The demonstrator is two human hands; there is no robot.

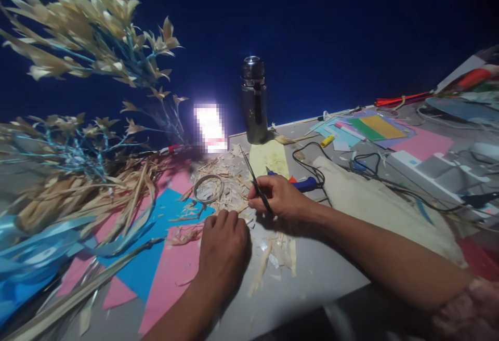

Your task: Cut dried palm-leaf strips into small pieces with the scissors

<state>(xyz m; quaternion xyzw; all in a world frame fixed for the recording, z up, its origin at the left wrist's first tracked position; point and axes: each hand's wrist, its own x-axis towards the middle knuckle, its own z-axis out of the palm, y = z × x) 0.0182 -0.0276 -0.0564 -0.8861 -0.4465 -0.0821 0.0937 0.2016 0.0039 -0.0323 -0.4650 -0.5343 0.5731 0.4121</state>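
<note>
My right hand [278, 198] is closed around slim dark scissors [251, 174], their narrow tip pointing up and away over the scraps. Just left of it, my left hand [226, 239] rests low over the table with its fingers curled under. Anything inside those fingers is hidden. Pale husk scraps [237, 174] lie scattered beyond and between both hands. A tape roll [209, 189] lies flat beyond my left hand. Behind my right hand, partly covered by it, is a blue glue gun [306, 184] with a black cord.
A steel flask [255, 102] stands at the back near a glaring light [210, 128]. Dried-husk flowers on blue stems [136, 60] rise at left above husk strips [128, 190]. Pink and blue paper [156, 237] covers the left side. At right are a cream cloth [362, 195] and a power strip [432, 180].
</note>
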